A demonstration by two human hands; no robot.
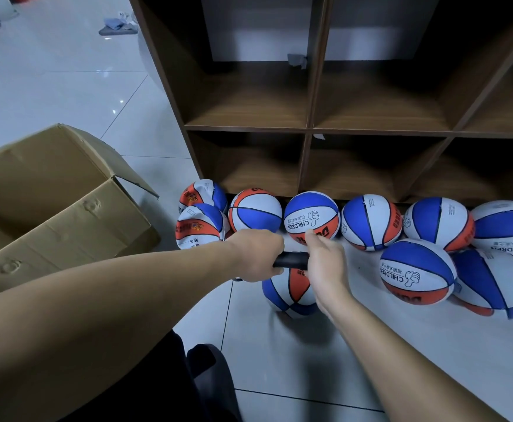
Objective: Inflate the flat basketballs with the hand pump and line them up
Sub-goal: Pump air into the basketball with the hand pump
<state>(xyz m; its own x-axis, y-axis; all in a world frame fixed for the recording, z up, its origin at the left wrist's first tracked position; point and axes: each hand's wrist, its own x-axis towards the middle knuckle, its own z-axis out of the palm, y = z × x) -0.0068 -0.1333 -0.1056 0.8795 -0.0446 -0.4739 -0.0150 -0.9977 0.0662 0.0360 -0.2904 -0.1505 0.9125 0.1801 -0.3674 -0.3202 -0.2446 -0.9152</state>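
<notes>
Both hands grip the black handle of the hand pump (291,259), my left hand (256,257) on its left end and my right hand (325,263) on its right end. Directly beneath the handle sits a blue, white and orange basketball (288,292) on the floor; the pump's body is hidden. Several round basketballs stand in a row along the shelf's base, among them one marked CHILDREN (311,217). Two crumpled flat balls (200,222) lie at the row's left end. Another flat ball (492,284) lies at the right, beside a round one (416,271).
A dark wooden shelf unit (310,129) with open compartments rises behind the balls. An open cardboard box (60,202) stands on the tiled floor to the left. My dark-clothed knee (206,367) shows at the bottom. Cloth items lie far off at the top left.
</notes>
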